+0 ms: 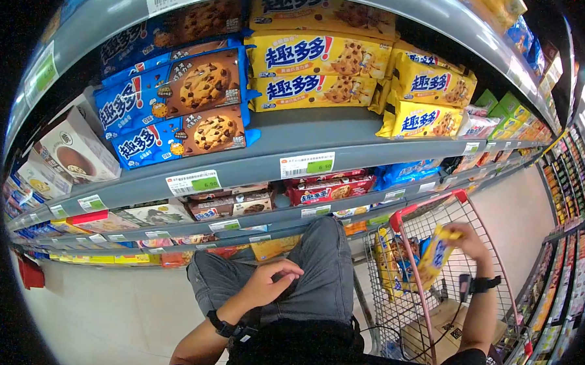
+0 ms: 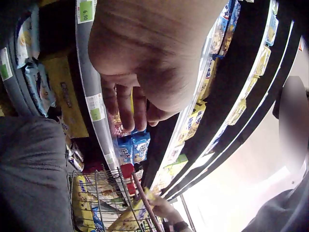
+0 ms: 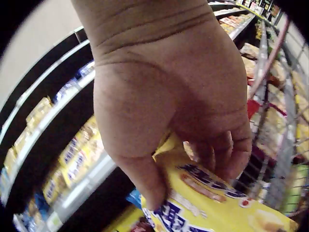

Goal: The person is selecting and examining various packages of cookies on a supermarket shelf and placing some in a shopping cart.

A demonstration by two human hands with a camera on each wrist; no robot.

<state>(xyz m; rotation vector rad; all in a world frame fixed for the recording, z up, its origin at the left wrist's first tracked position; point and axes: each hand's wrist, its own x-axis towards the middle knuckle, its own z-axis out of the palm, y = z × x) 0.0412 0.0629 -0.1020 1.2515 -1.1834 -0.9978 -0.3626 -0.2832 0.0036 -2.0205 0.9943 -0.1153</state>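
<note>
The right hand [image 1: 465, 241] pinches one end of a yellow cookie pack [image 1: 436, 259] above the shopping cart [image 1: 431, 306]. In the right wrist view the thumb and fingers of the right hand [image 3: 178, 111] grip the yellow pack [image 3: 207, 198], its printed face showing. The left hand [image 1: 272, 283] hangs over the person's lap with fingers loosely bent and nothing in it. The left wrist view shows the left hand [image 2: 140, 72] empty, palm in view. Inside the cart, yellow packs [image 1: 385, 261] stand beside blue ones, partly hidden by the wire.
On the shelf ahead lie blue packs [image 1: 197, 132], stacked yellow packs [image 1: 321, 56] and more yellow packs [image 1: 429, 120] to their right. Red packs [image 1: 331, 189] fill a lower shelf. A cardboard box [image 1: 446, 326] lies low in the cart. Another shelf [image 1: 563, 272] runs along the right.
</note>
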